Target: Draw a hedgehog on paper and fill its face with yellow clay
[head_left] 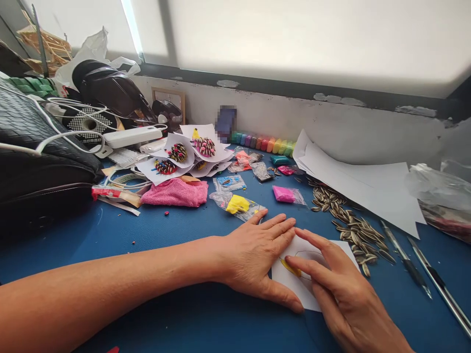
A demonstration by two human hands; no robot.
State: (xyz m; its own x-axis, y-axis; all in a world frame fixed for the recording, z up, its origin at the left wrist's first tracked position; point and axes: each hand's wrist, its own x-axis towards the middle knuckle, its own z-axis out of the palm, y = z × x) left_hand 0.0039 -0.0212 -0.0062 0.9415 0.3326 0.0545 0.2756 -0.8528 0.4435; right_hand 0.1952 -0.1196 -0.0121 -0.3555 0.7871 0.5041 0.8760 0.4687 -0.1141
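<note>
A small sheet of white paper [309, 296] lies on the blue tabletop, with a thin drawn outline on it. A flattened lump of yellow clay [291, 267] covers the left end of that outline. My left hand [257, 252] rests flat with its fingers spread, holding down the paper's left side. Over the paper's right side, my right hand [342, 284] has its fingers apart. One of its fingertips presses on the yellow clay, while another reaches the paper near my left fingers. Part of the drawing is hidden under my right hand.
Beyond my hands are an opened bag of yellow clay [238, 203] and a pink clay packet [284, 194]. Sunflower seeds [355, 230] are heaped right, beside two pens [408, 264] and white sheets [353, 171]. Seed-covered paper pieces [176, 153] and a pink cloth [174, 192] lie left.
</note>
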